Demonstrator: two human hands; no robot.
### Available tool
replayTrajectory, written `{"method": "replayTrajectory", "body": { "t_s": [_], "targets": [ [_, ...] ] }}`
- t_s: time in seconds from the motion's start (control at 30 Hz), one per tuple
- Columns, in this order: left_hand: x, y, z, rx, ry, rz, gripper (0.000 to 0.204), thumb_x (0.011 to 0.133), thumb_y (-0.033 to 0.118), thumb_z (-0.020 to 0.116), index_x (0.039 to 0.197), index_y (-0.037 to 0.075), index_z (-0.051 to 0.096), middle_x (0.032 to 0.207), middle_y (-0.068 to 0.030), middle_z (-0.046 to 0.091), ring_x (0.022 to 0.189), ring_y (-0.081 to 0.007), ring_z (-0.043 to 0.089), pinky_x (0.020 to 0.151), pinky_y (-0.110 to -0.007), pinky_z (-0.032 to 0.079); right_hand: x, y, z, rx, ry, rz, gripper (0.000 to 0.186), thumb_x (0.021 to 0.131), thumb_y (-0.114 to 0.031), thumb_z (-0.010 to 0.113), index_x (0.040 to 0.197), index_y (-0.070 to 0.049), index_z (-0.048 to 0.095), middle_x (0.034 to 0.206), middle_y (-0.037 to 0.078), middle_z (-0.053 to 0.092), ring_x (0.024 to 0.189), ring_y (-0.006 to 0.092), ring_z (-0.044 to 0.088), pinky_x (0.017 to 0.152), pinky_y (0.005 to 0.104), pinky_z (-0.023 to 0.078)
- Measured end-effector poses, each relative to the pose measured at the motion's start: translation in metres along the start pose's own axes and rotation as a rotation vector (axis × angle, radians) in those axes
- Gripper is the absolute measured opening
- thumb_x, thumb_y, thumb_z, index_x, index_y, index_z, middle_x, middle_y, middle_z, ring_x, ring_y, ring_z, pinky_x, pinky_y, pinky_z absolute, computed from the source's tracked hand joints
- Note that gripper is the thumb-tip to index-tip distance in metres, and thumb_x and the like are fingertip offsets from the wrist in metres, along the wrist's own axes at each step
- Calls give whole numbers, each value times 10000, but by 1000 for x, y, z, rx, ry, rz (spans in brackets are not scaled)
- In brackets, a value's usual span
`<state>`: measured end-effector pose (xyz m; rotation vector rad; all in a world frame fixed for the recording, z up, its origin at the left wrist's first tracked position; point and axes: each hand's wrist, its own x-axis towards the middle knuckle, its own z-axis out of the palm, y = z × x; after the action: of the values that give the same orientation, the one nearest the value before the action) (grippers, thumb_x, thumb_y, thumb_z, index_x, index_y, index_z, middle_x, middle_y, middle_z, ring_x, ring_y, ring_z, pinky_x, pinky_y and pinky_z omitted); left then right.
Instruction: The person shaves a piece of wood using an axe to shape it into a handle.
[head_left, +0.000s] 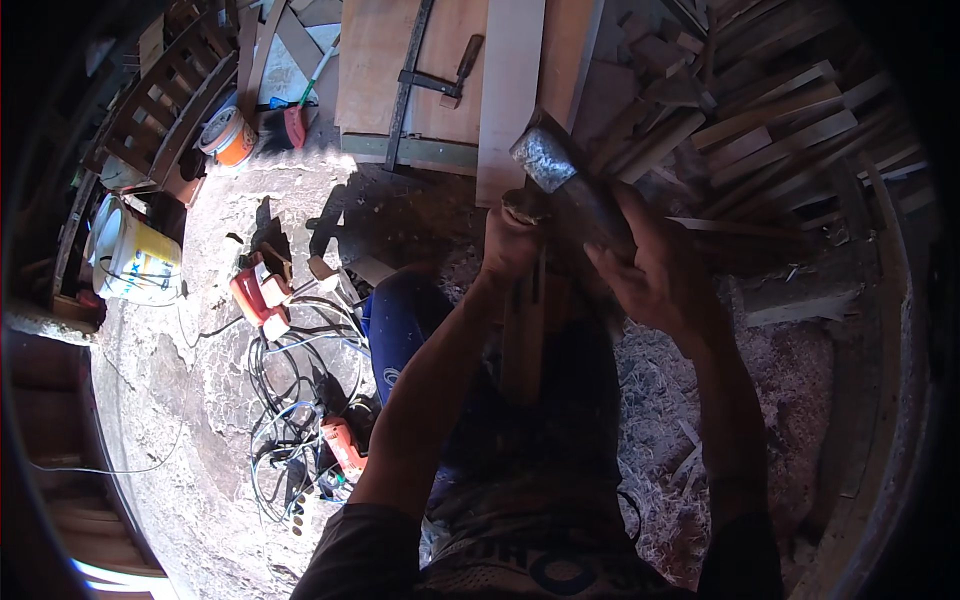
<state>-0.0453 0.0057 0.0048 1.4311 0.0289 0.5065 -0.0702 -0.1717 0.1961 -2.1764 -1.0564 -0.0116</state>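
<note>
My right hand (pixel 655 270) is closed around a dark, thick, club-like piece with a shiny silver band (pixel 545 160) near its far end. It is held tilted, the banded end toward the upper left, just above and beside my left hand. My left hand (pixel 508 245) is closed in a fist around something with a rounded brown top (pixel 527 206); the rest of it is hidden in the grip and shadow. Below the fists, a narrow wooden piece (pixel 521 350) lies between my legs. A pale board (pixel 510 90) extends away beyond my left hand.
A bar clamp (pixel 408 78) lies across a plywood panel (pixel 365 60) ahead. Wood offcuts (pixel 770 130) pile up at the right, with shavings (pixel 690 400) nearer. Left are a white bucket (pixel 145 258), an orange bucket (pixel 233 143), tangled cables (pixel 270 400) and a red power tool (pixel 343 447).
</note>
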Motion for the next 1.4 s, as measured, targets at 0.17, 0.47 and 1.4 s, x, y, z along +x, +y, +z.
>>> {"method": "replayTrajectory", "body": {
  "t_s": [0.17, 0.47, 1.4],
  "targets": [
    [1, 0, 5, -33, -39, 34, 169, 827, 22, 675, 993, 21, 707, 983, -26, 704, 921, -109, 640, 783, -277, 515, 7, 12, 16, -241, -121, 90, 551, 887, -122, 658, 1378, -51, 420, 952, 272, 665, 896, 431, 680, 750, 475, 537],
    [13, -4, 1, -62, -6, -124, 149, 806, 70, 715, 948, 26, 716, 899, -18, 714, 850, -103, 649, 762, -275, 520, 10, 11, 1, -100, -101, 60, 477, 845, -61, 657, 1275, -32, 451, 863, 241, 650, 848, 439, 672, 683, 524, 508],
    [-9, 6, 22, -92, 15, 218, 84, 833, 66, 680, 904, 23, 695, 808, 7, 671, 764, -110, 626, 675, -284, 516, -4, 52, 35, -318, -209, 76, 500, 842, -54, 622, 1308, -52, 442, 867, 266, 657, 815, 478, 650, 671, 509, 518]
  ]
}}
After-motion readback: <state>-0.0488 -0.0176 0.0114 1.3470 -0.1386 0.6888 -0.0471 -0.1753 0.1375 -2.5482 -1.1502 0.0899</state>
